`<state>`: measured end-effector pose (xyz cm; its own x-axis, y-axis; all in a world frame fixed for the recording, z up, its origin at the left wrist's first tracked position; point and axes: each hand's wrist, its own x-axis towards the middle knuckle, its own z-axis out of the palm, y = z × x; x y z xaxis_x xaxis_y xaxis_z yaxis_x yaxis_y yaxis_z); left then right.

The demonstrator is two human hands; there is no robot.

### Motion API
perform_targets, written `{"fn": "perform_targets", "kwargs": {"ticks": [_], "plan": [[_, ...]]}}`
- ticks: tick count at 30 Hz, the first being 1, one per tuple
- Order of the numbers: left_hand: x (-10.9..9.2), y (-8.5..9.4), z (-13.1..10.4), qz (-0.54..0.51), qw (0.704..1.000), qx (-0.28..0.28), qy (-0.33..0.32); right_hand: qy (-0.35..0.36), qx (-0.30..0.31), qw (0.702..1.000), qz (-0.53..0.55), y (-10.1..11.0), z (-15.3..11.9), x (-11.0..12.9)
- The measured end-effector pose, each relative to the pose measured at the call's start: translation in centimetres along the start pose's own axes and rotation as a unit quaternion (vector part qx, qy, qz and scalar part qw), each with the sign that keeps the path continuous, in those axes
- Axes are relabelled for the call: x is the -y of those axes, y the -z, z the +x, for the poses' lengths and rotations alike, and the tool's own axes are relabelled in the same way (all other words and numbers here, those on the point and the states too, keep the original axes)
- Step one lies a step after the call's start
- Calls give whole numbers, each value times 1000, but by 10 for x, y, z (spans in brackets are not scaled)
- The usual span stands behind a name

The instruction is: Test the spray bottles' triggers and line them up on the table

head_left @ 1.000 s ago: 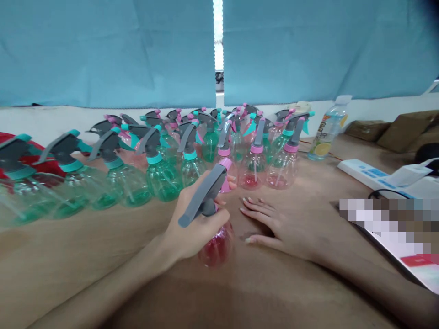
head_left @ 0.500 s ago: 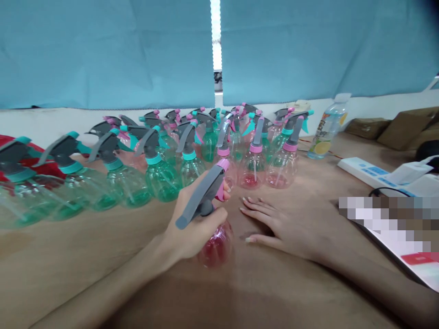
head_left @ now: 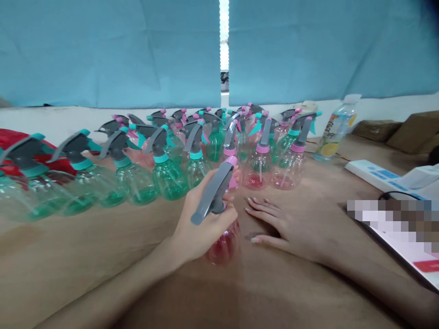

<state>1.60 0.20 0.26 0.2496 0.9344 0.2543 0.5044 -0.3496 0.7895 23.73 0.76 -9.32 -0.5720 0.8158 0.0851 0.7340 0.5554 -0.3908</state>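
My left hand is closed around the neck of a pink spray bottle near the middle of the table. Its grey and pink trigger head rises above my fingers, tilted toward me. To the right, my right hand lies flat on the tabletop with fingers spread, holding nothing. Just beyond both hands stand pink spray bottles. A row of green spray bottles with grey and teal heads runs off to the left.
More spray bottles crowd behind the front row. A drink bottle stands at the right, near a white power strip, brown packages and a partly blurred phone-like device. Red material lies at far left.
The whole scene has shifted slightly rightward as my view turned a little left. My left hand keeps its hold on the pink spray bottle, and my right hand stays flat.
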Motion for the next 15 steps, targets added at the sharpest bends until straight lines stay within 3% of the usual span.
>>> {"fn": "perform_targets", "kwargs": {"ticks": [5, 15], "plan": [[3, -3, 0, 8, 999, -11, -34, 3, -12, 1000, 13, -1, 0, 0], [2, -4, 0, 22, 999, -25, -28, 11, -24, 1000, 14, -4, 0, -2]]}}
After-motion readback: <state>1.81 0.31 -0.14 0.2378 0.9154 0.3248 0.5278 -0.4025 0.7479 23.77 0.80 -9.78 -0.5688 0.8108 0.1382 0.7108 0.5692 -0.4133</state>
